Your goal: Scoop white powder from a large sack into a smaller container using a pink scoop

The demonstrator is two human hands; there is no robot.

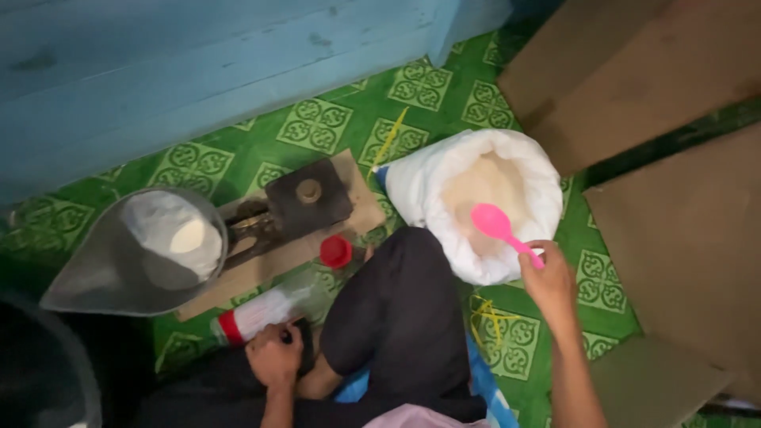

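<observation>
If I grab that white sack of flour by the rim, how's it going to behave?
The white sack would probably sag, since its rolled rim looks soft and creased. It likely feels heavy, bulging with pale powder nearly to the top. Tipped, it could spill, as the mouth is wide open under the pink spoon in the right hand.

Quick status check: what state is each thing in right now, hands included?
White sack: open, rim rolled down, pale powder inside.
Pink spoon: in right hand, bowl empty, over sack.
Plastic bottle: lying down, uncapped, left hand beside it.
Red cap: off, on floor.
Scale pan: holds white bag.
</observation>
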